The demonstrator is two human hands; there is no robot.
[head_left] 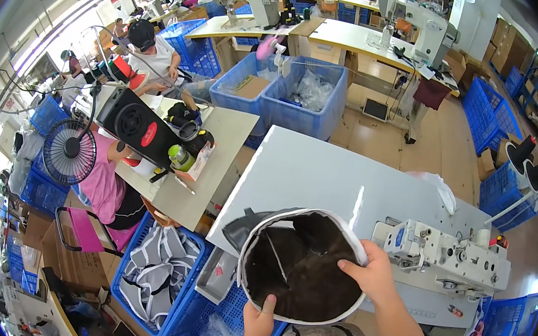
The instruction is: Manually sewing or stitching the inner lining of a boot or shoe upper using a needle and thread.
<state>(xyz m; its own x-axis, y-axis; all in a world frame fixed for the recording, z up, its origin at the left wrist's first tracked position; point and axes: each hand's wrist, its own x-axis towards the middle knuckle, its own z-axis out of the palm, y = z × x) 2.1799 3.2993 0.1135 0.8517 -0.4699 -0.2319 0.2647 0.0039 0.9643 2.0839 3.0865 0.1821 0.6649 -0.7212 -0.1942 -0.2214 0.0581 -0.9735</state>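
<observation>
Both my hands hold a round, hat-like fabric piece (310, 272) with its opening turned up toward me. Its lining is dark brown and looks plush, a white band edges the rim, and a dark grey flap sticks out at its far left. At the near left rim, my left hand (259, 323) is closed, thumb inside and fingers underneath. My right hand (373, 273) grips the right rim, with its thumb over the lining. The piece is held above the near edge of a grey worktable (308, 172). Its underside is hidden.
A white sewing machine (445, 254) stands right of my right hand. Blue crates with grey, white-edged pieces (158, 268) and clear plastic (220, 335) sit at lower left. Thread cones (521, 151) rise at right. Two people work at left, near a black fan (70, 152).
</observation>
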